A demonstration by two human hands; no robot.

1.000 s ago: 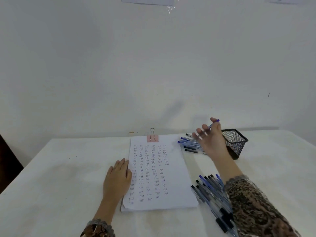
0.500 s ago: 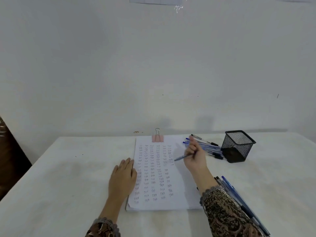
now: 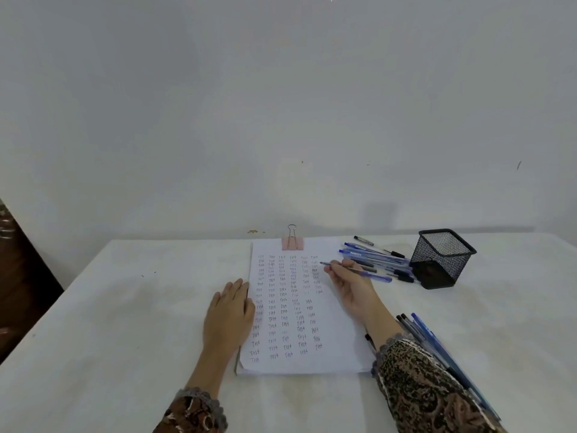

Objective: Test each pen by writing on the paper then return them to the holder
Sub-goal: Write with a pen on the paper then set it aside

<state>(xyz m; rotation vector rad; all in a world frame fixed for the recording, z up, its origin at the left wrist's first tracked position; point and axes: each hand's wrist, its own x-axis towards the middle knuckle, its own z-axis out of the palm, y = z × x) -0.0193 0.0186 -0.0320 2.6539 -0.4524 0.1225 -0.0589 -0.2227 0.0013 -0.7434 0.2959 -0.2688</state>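
A white paper stack (image 3: 337, 354), covered in columns of small written words, lies in the middle of the table under a pink binder clip (image 3: 292, 242). My right hand (image 3: 351, 284) holds a blue pen (image 3: 371, 275) in a writing grip, its tip on the paper near the upper right column. My left hand (image 3: 229, 314) rests flat on the paper's left edge. A black mesh holder (image 3: 441, 257) stands at the right with nothing visible in it. Several pens (image 3: 374, 256) lie loose between paper and holder.
Another bunch of blue and black pens (image 3: 437, 345) lies on the table by my right forearm, partly under the patterned sleeve. A white wall rises just behind the table's far edge. A dark piece of furniture (image 3: 18, 276) stands at the left.
My right hand picked a pen from the pile by the holder, brought it down to the paper and moved its tip up toward the top right column. The left hand stayed put.
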